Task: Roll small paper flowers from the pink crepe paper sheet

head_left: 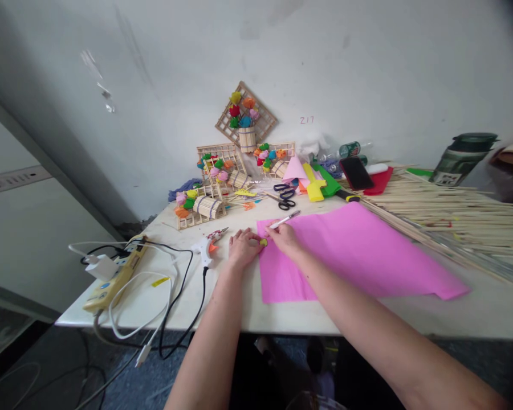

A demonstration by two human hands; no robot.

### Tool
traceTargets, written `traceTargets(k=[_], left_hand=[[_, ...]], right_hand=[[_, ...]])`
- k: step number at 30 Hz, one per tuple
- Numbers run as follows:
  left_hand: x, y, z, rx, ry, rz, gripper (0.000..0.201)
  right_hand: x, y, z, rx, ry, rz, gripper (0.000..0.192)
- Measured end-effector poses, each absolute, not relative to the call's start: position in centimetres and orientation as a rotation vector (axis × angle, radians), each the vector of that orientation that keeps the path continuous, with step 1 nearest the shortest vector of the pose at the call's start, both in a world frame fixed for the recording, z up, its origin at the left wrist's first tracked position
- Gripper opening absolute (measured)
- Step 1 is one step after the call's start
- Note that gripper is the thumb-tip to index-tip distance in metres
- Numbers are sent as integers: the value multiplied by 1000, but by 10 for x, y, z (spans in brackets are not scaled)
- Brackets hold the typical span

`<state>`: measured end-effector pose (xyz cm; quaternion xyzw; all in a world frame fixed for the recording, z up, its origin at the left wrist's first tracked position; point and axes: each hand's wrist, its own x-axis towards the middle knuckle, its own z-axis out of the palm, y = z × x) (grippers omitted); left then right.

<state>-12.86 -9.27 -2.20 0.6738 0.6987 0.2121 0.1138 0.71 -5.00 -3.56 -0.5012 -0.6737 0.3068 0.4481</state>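
A flat pink paper sheet point(346, 256) was spread beneath the right grip point(284, 237), where a slim white pen point(287, 218) was clasped; a small yellow piece point(263, 242) was touched by the left grip point(242, 247), loosely unfolded.

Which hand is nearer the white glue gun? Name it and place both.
Left. The left hand rests just right of the white glue gun, not touching it; the right hand, holding a pen, is farther right.
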Motion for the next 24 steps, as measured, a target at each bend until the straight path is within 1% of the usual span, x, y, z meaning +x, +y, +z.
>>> traceTargets(k=[5, 12, 16, 19, 21, 24], left_hand=[[-128, -93, -21, 1971, 2049, 625, 31], [-128, -93, -22, 1970, 2051, 635, 29], [-129, -92, -24, 1977, 2045, 651, 30], [-130, -92, -24, 1980, 2044, 644, 30], [-130, -92, -24, 1976, 2050, 631, 30], [-129, -92, -23, 1977, 2052, 625, 31]], right_hand=[[7, -50, -37, -1193, -1616, 790, 14], [12, -43, -43, -1185, -1414, 748, 27], [13, -47, -40, -1186, -1522, 747, 30], [12, -54, -34, -1234, -1677, 752, 28], [11, -59, -30, -1283, -1759, 719, 26], [10, -63, -27, -1329, -1857, 632, 30]])
